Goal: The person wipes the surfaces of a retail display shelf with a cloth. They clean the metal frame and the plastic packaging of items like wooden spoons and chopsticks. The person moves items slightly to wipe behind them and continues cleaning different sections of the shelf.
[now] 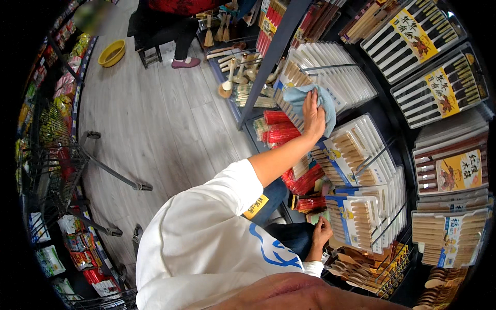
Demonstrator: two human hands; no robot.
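My left hand is closed on a light blue cloth. It presses the cloth against the front of a hanging pack of wooden chopsticks. Clear plastic sleeves stand in a row behind that pack. Lower down, my right hand is beside another row of packaged chopsticks. Its fingers are bent, and whether they hold anything is hard to make out. Between the two hands hangs a further row of chopstick packs with blue and white cards.
Red-wrapped bundles lie on the low shelf, with pastry brushes beyond a dark upright post. Wooden spatulas fill a wire rack. Behind me stands a wire cart on casters. A seated person and a yellow basin are farther off.
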